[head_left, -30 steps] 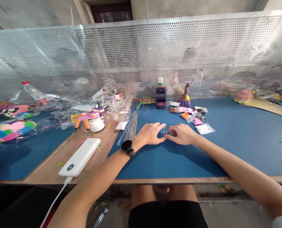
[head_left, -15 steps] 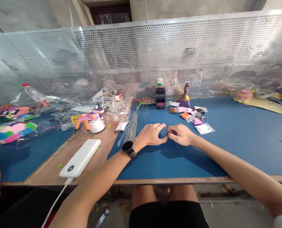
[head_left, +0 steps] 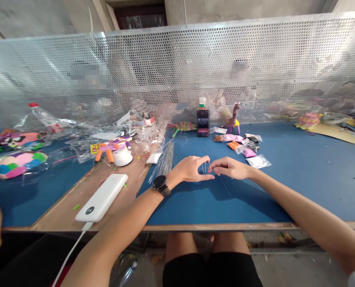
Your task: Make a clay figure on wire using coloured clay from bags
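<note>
Thin metal wires (head_left: pixel 204 167), bent into a small frame, are held between my hands above the blue tabletop. My left hand (head_left: pixel 191 169), with a black watch on its wrist, curls round the frame's left side with thumb and fingers. From the right, my right hand (head_left: pixel 231 168) pinches the wire at its fingertips. One long wire end (head_left: pixel 225 186) slants down toward me below the right hand. Left of my hands lies a bundle of straight wires (head_left: pixel 165 161). The exact contact at the fingertips is too small to make out.
A dark-labelled bottle (head_left: pixel 203 121) and a clay animal figure (head_left: pixel 232 119) stand at the back, with small clay packets (head_left: pixel 250 152) before them. To the left are a white power bank (head_left: pixel 102 198), a striped clay figure (head_left: pixel 113 146) and plastic wrapping. A perforated metal screen (head_left: pixel 177 59) closes the back.
My right hand has shifted slightly right and its fingers have straightened a little. My left thumb now extends farther right under the wire frame.
</note>
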Available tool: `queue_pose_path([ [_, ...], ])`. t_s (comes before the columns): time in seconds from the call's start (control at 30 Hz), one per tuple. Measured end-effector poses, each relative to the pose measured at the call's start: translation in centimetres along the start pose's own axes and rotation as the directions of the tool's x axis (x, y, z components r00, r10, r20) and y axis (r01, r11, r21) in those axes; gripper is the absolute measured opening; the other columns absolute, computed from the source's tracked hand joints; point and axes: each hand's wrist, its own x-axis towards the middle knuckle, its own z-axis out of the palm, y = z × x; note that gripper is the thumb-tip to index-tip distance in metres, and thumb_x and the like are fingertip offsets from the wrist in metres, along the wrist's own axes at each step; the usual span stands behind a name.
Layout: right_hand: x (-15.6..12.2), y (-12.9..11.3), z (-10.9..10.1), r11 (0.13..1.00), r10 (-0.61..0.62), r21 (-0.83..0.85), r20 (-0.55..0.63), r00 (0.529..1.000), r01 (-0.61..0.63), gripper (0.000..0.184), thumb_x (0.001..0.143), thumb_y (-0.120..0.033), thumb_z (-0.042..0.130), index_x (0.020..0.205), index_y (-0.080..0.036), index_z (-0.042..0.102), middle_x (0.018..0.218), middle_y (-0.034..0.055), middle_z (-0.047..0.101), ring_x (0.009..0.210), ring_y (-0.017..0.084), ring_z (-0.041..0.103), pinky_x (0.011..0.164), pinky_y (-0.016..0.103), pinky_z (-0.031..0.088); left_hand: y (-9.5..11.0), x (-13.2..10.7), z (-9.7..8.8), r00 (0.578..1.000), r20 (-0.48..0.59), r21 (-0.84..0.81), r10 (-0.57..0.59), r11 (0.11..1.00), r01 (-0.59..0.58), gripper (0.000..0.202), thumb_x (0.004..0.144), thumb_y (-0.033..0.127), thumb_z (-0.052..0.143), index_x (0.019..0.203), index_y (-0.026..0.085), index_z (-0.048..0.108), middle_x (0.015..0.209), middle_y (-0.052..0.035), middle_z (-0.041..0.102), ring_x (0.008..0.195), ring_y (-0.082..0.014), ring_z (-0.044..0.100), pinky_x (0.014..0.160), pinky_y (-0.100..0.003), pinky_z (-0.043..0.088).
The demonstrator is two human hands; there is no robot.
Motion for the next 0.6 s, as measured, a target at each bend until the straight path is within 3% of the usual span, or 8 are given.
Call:
queue_pose_path([
  [0.2, 0.0, 1.1, -0.3, 0.99, 0.006, 0.14, 0.062, 0.998, -0.015, 0.037, 0.095, -0.042, 0.062, 0.113, -0.013, 0.078, 0.076, 0.0024, 0.068, 0.069, 0.015, 0.057, 0.062, 0.027, 0.04, 0.1, 0.0, 0.0, 0.999, -0.005, -0.037, 0.04, 0.999, -0.04, 0.052, 0.089, 0.069, 0.065, 0.114, 0.023, 0.063, 0.095, -0.0046, 0.076, 0.085, -0.0248, 0.073, 0.069, -0.029, 0.045],
  [0.6, 0.2, 1.2, -0.1, 0.996, -0.003, 0.09, 0.071, 0.997, -0.004, 0.04, 0.096, -0.051, 0.063, 0.108, -0.015, 0.076, 0.08, 0.0046, 0.071, 0.068, 0.015, 0.061, 0.062, 0.027, 0.045, -0.4, 0.1, 0.4, 0.998, -0.017, -0.034, 0.067, 0.997, -0.067, 0.054, 0.088, 0.071, 0.065, 0.112, 0.022, 0.065, 0.093, -0.0052, 0.075, 0.083, -0.0245, 0.072, 0.067, -0.028, 0.043],
])
